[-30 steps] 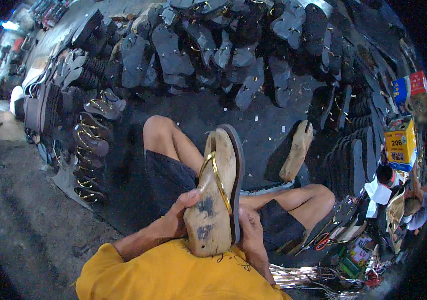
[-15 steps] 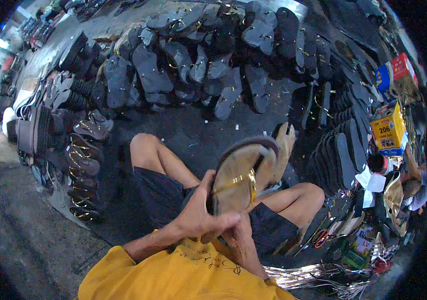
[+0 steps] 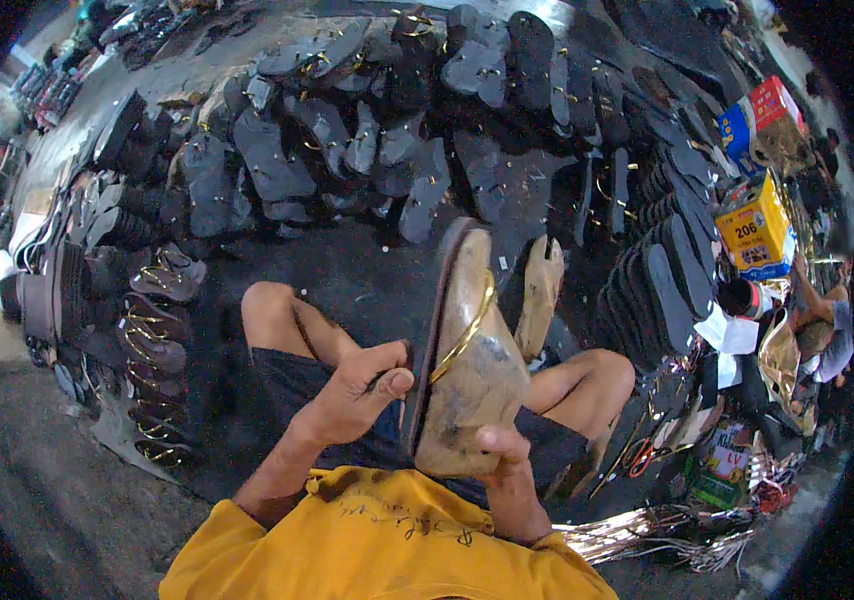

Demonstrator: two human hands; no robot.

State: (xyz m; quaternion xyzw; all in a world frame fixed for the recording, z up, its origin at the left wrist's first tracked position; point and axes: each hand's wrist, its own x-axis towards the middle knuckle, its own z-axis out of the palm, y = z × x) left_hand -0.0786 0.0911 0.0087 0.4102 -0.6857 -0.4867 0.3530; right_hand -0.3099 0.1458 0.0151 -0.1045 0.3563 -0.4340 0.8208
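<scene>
We held tan sandal upright over lap. Left hand pinched its dark sole edge, right hand clamped heel end. Gold strap faced right.

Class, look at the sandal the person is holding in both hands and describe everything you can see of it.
The sandal is a flat, tan-soled shape with a dark rim and a thin gold strap curving across its face. The sole looks worn, with dark smudges. It is held up on edge, toe pointing away, over the person's lap. The left hand grips its left rim; the right hand supports the heel end from below, thumb on the sole.
</scene>
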